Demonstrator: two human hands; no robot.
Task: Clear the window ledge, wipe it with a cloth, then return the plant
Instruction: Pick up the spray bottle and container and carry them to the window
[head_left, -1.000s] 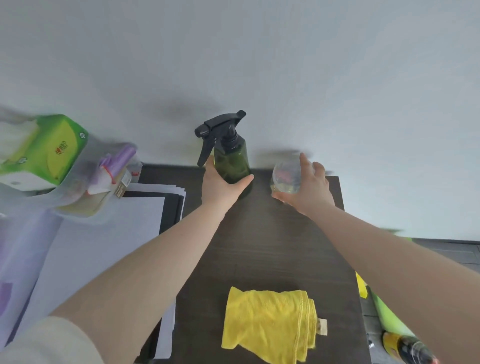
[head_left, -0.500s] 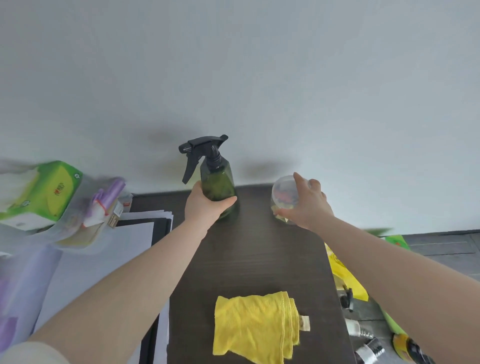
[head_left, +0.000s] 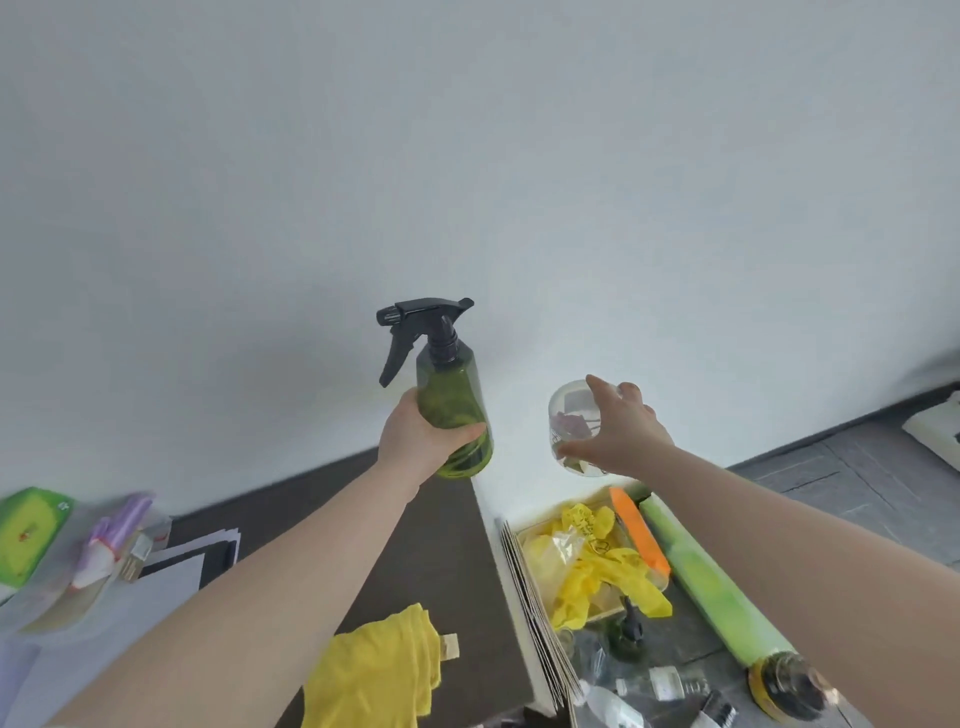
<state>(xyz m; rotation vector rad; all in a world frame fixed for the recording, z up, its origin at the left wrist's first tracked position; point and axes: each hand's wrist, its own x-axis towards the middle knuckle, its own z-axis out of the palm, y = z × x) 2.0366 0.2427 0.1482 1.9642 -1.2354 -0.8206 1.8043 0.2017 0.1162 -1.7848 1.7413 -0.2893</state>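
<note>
My left hand (head_left: 415, 441) grips a green spray bottle (head_left: 454, 400) with a black trigger head, lifted above the far end of the dark wooden ledge (head_left: 441, 561). My right hand (head_left: 618, 431) holds a small clear jar (head_left: 569, 421) with something reddish inside, raised past the ledge's right edge. A yellow cloth (head_left: 379, 670) lies crumpled on the near part of the ledge, under my left forearm. No plant can be made out for sure.
To the right, on the floor, a box (head_left: 524, 597) holds yellow gloves (head_left: 597, 566), an orange item, a green roll (head_left: 701, 571) and bottles. On the left lie papers (head_left: 171, 566), a green tissue pack (head_left: 28, 535) and a purple bag roll. A white wall stands behind.
Both hands have lifted off the ledge and moved right, carrying the spray bottle and the jar. The view has swung right, revealing the box of supplies.
</note>
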